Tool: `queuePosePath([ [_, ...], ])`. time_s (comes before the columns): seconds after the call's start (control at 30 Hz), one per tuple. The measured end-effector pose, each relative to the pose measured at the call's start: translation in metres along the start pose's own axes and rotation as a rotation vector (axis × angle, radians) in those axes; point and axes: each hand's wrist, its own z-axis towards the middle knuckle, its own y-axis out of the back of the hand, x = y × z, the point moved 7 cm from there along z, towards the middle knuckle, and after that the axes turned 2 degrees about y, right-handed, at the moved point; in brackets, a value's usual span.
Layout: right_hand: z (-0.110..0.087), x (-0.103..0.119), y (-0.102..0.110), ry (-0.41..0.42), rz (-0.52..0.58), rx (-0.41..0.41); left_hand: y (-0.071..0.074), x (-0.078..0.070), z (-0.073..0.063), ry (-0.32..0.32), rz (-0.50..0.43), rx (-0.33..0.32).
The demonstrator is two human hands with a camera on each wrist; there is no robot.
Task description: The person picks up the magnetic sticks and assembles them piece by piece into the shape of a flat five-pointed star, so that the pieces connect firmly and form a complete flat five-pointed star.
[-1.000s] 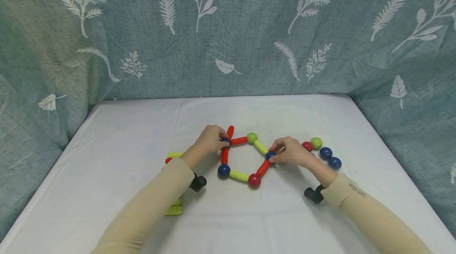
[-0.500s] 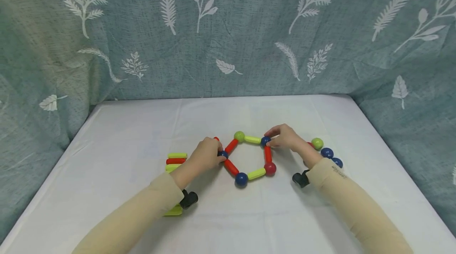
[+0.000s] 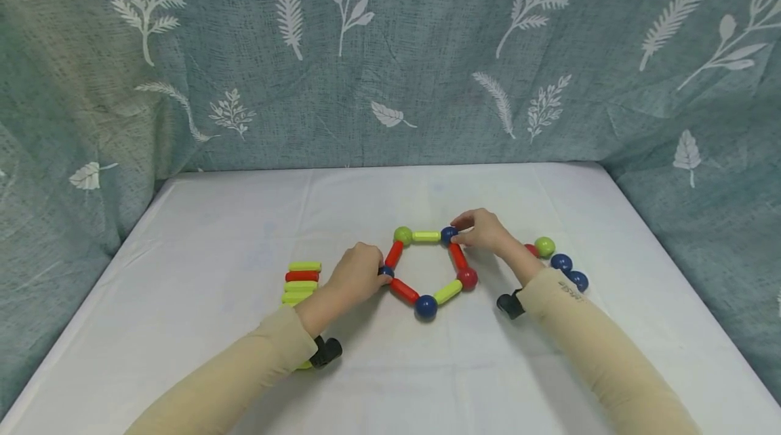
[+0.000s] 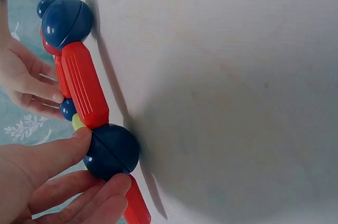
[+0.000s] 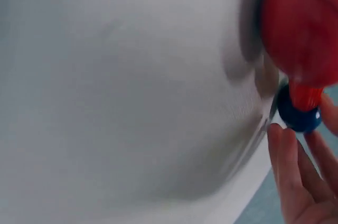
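My left fingers (image 4: pixel 108 196) pinched 1 blue ball (image 4: pixel 112 152), my right fingers (image 5: pixel 288 160) a 2nd blue ball (image 5: pixel 297 114); uneven tugging could have popped the pentagon's (image 3: pixel 426 236) red rod (image 3: pixel 405 291) loose.

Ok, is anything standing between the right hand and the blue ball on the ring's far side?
Nothing visible does: the right hand pinches that blue ball directly. The loose balls lie off to the right, not between them.
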Motion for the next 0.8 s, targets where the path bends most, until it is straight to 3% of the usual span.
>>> queuePosePath([
  [0.13, -0.014, 0.001, -0.002, 0.050, -0.041, -0.025, -0.001, 0.002, 0.000, 0.016, -0.019, 0.000],
  [0.43, -0.047, -0.010, -0.010, 0.081, 0.040, -0.005, 0.000, 0.001, 0.000, 0.010, -0.019, -0.012],
  [0.8, -0.059, -0.020, -0.013, 0.042, 0.057, -0.007, 0.000, 0.006, -0.001, 0.020, -0.058, 0.013],
])
